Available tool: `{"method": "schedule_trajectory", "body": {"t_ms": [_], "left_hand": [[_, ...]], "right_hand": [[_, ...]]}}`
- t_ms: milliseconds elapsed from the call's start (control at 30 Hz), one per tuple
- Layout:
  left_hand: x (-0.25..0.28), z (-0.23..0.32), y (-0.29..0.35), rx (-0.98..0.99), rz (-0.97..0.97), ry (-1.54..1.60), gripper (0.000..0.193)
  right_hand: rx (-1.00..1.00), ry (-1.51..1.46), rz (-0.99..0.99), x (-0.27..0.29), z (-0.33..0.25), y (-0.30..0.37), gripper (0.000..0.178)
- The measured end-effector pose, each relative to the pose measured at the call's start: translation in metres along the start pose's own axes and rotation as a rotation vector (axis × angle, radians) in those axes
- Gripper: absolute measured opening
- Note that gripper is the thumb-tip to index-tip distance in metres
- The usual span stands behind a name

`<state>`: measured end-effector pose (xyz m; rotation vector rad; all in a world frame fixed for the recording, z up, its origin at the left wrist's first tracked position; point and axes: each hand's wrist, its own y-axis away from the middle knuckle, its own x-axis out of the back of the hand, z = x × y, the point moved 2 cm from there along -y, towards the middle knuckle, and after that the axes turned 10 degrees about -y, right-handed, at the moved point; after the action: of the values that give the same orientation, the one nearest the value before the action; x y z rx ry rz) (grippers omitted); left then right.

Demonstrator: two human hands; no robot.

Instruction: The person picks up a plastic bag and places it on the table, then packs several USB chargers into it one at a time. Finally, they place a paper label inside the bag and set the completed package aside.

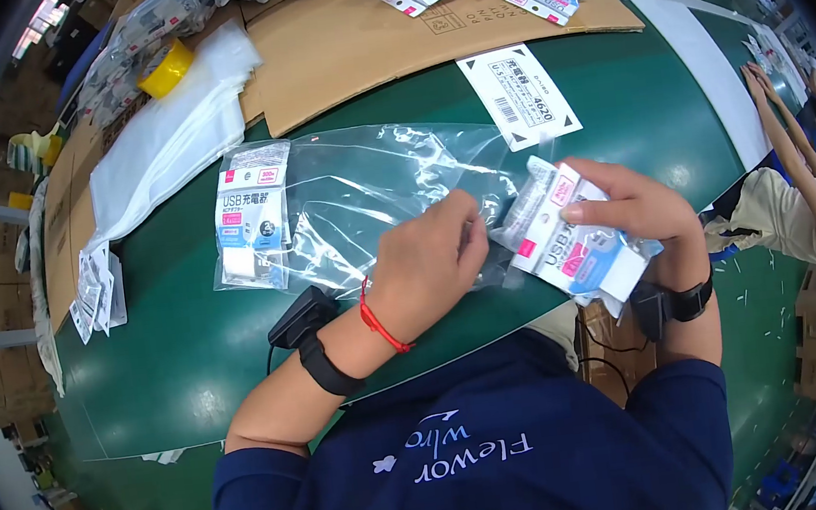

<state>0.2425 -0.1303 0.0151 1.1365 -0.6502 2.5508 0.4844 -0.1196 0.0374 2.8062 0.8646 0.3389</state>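
Has a green floor (pixel 755 341) speckled with white at right, holds stacked cardboard boxes (pixel 5 291) along both sides, opens at a bright window (pixel 38 25) upper left, catches light on a glossy green table (pixel 170 373).

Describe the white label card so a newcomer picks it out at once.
On the green table, find the brown cardboard along its far side. At the cardboard's near edge, beyond the right hand, lies the white label card. Its barcode and black corner triangles set it apart from the blue-and-pink packs.
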Motion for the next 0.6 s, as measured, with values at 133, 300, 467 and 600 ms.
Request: {"method": "schedule_trajectory", "body": {"t_ms": [133,300,467,600], "left_hand": [[0.003,0.016,0.004,-0.249,0.099,-0.194,0.011],[0.007,0.021,0.001,-0.226,0.095,-0.224,0.011],[0.011,0.021,0.006,-0.236,0.103,-0.197,0.012],[0.011,0.019,0.012,-0.189,0.083,-0.170,0.013]], "right_hand": [[-0.136,-0.182,0.126,-0.005,0.001,-0.020,0.040],[-0.178,-0.210,0.001,-0.027,0.001,-0.031,0.041],[-0.028,-0.144,-0.108,-0.034,-0.001,-0.041,0.041],[-0.171,-0.451,0.174,-0.025,-0.002,-0.035,0.041]]}}
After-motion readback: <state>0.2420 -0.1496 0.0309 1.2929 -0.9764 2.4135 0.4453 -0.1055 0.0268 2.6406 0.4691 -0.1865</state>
